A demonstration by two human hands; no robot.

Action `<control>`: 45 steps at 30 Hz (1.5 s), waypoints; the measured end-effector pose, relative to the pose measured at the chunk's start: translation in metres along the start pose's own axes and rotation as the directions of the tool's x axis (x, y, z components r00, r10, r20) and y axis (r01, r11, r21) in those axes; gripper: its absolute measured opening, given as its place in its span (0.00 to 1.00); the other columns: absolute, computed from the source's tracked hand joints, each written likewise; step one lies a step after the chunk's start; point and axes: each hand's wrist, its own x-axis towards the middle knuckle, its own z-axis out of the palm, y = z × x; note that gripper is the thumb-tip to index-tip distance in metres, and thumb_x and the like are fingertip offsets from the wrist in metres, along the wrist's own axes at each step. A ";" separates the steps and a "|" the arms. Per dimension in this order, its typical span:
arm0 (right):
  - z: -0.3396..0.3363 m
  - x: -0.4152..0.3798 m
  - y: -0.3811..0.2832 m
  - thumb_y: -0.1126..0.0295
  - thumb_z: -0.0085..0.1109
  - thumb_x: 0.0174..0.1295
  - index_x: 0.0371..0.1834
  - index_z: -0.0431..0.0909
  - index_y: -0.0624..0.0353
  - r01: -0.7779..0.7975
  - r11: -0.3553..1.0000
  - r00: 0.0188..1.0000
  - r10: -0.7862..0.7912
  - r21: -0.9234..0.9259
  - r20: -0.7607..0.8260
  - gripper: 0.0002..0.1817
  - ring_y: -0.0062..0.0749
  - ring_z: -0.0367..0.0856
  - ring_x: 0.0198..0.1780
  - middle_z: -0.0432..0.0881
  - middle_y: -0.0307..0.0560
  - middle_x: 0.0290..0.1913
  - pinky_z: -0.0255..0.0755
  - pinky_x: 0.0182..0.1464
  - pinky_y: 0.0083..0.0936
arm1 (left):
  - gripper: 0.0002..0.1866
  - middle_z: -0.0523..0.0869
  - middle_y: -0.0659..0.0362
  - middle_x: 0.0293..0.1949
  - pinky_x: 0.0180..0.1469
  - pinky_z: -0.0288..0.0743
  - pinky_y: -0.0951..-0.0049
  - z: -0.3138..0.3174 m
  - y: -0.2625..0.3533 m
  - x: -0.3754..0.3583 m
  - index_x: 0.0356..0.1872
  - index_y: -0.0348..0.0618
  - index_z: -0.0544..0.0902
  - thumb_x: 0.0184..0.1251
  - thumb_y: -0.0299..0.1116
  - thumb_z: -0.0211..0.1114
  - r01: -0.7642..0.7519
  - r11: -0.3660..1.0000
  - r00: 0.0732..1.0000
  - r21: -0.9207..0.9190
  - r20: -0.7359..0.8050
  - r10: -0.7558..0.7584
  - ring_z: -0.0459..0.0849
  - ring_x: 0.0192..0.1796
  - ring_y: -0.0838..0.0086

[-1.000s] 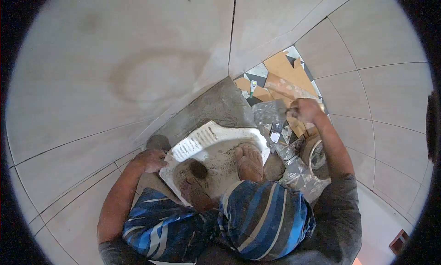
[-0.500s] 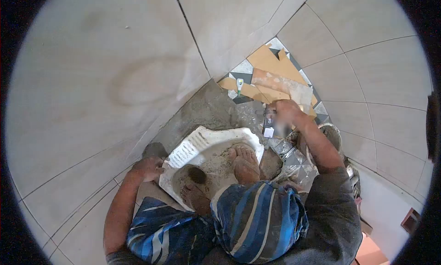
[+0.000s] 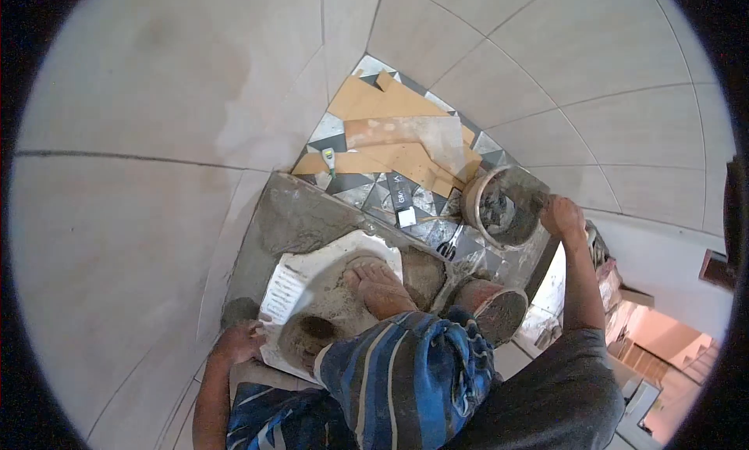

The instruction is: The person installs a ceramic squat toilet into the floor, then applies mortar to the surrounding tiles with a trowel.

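A white squat toilet pan (image 3: pixel 282 294), smeared with cement, is set in grey mortar (image 3: pixel 300 216), with a bare foot standing in it. At the pan's left edge rests my left hand (image 3: pixel 240 341), its fingers loosely spread. My right hand (image 3: pixel 563 217) is closed at the right rim of a large bucket (image 3: pixel 470 204) holding wet grey mortar. What its fingers grip is too small to make out. Below that bucket stands a smaller reddish bucket (image 3: pixel 470 295) with mortar inside.
Cardboard pieces (image 3: pixel 359 99) and a stained flat board (image 3: pixel 402 134) lie on patterned tiles in the corner. Nearby are a white-and-green tube (image 3: pixel 328 160), a dark box (image 3: pixel 399 192) and scissors (image 3: pixel 448 247). Tiled walls (image 3: pixel 538 99) close in the corner; an opening shows at lower right.
The view has turned right. My right hand has moved from beside the dark box to the large bucket's rim. My left hand stays at the pan's edge.
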 end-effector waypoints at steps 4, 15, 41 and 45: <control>0.098 0.024 0.020 0.60 0.54 0.65 0.45 0.87 0.62 -0.001 0.998 0.994 0.008 -0.062 0.111 0.19 0.52 0.88 0.50 0.88 0.60 0.45 0.80 0.56 0.47 | 0.31 0.83 0.41 0.60 0.64 0.76 0.60 -0.008 0.012 0.006 0.66 0.37 0.78 0.68 0.48 0.67 0.023 0.961 0.997 0.277 -0.079 -0.001 0.84 0.62 0.55; 0.096 0.157 -0.193 0.53 0.65 0.64 0.60 0.79 0.58 0.194 0.768 0.971 -0.062 0.611 -0.230 0.26 0.58 0.82 0.58 0.85 0.59 0.53 0.76 0.62 0.44 | 0.33 0.87 0.43 0.57 0.62 0.77 0.62 0.000 -0.049 0.020 0.67 0.41 0.78 0.67 0.52 0.68 0.013 0.817 0.996 0.577 0.062 -0.060 0.86 0.59 0.57; 0.142 0.237 -0.248 0.42 0.87 0.32 0.84 0.29 0.56 -0.262 0.775 0.965 0.190 0.575 0.182 0.84 0.68 0.53 0.80 0.52 0.75 0.79 0.54 0.79 0.50 | 0.24 0.89 0.49 0.53 0.61 0.78 0.59 0.001 -0.070 0.006 0.59 0.53 0.84 0.71 0.54 0.60 0.177 0.868 0.969 0.463 0.070 -0.235 0.86 0.57 0.58; 0.122 0.232 -0.238 0.41 0.87 0.30 0.84 0.27 0.54 -0.295 0.694 0.955 0.186 0.657 0.233 0.86 0.65 0.53 0.80 0.53 0.74 0.79 0.55 0.78 0.46 | 0.36 0.90 0.48 0.49 0.60 0.79 0.61 -0.007 -0.068 0.002 0.63 0.41 0.80 0.63 0.58 0.69 0.092 0.882 0.989 0.463 0.056 -0.133 0.89 0.54 0.57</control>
